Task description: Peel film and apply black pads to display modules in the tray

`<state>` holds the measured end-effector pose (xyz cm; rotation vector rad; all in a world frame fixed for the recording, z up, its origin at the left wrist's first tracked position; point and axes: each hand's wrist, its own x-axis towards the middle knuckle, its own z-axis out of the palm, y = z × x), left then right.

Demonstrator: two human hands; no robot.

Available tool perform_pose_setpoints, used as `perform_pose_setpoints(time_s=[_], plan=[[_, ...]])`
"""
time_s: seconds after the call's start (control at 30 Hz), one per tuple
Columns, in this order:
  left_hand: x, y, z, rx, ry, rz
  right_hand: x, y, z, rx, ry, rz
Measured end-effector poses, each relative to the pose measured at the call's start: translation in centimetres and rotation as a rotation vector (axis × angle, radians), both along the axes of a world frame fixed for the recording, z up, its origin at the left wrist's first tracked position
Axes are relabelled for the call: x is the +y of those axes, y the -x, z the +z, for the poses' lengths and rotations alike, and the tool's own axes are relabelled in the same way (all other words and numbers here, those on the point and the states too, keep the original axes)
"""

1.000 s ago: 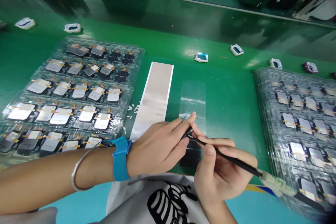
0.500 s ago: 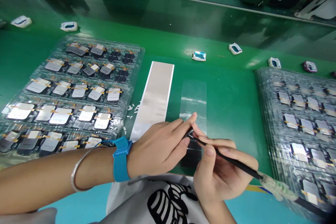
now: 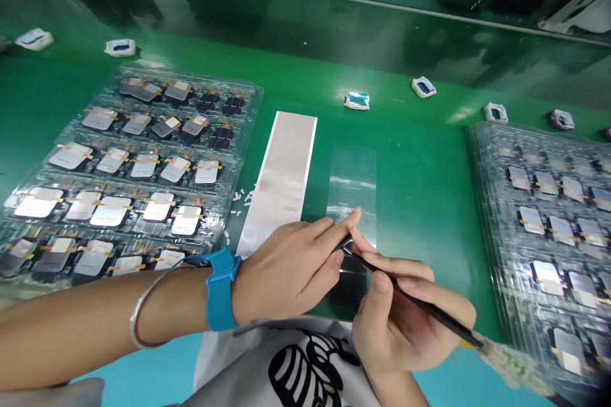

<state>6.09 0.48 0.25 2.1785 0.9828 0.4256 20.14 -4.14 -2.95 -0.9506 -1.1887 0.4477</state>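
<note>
My left hand [image 3: 291,264], with a blue wrist strap [image 3: 220,289] and a metal bangle, rests near the table's front edge, its fingers pinched at a small dark piece [image 3: 344,245] at their tips. My right hand [image 3: 405,321] grips black tweezers [image 3: 420,305] whose tips meet the same dark piece. Under both hands lie dark square pads [image 3: 351,283] on a clear film strip [image 3: 352,181]. What exactly the left fingers pinch is too small to name.
A silvery strip [image 3: 284,178] lies left of the film. Clear blister trays of small parts sit at left [image 3: 133,165] and stacked at right [image 3: 548,229]. Small white-framed parts [image 3: 357,100] are scattered farther back. Bins stand beyond the white line.
Both hands stay almost still at the dark piece. The view has drifted slightly, and my right hand sits a little lower.
</note>
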Motion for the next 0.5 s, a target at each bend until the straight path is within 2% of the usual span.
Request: perform_pose_setpoints(time_s=[0.1, 0.23, 0.5], plan=[[-0.04, 0.08, -0.1, -0.019, 0.015, -0.002, -0.07, -0.1, 0.06, -0.024, 0.022, 0.026], [-0.12, 0.17, -0.21, -0.032, 0.021, -0.004, 0.11, -0.04, 0.07, -0.004, -0.032, 0.064], [-0.07, 0.19, -0.19, -0.046, 0.013, -0.009, 0.1, 0.03, 0.19, 0.013, -0.01, 0.047]])
